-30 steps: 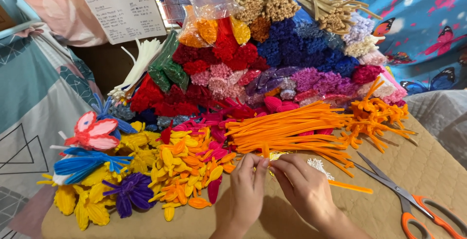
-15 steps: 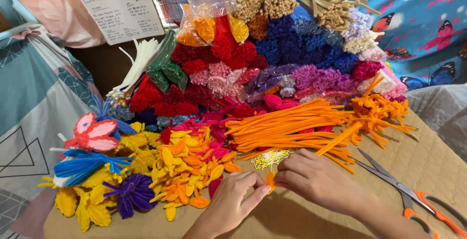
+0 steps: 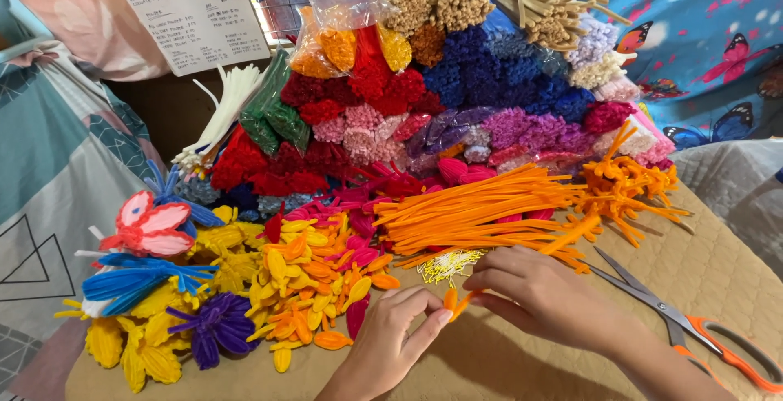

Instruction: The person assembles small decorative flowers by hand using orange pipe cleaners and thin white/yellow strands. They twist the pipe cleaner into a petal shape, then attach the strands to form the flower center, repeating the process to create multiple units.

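Left hand: palm up near the front edge of the tan quilted mat, thumb and forefinger pinching one end of a short orange fuzzy pipe-cleaner piece. Right hand: knuckles up, fingers curled, tips gripping the piece's other end. Orange-handled steel scissors: flat, toward the right edge. Loose orange pipe-cleaner stems: mid-mat, behind both hands.

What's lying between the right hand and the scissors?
Head view: only bare tan mat separates the right hand from the scissors; loose orange pipe cleaners lie farther back.
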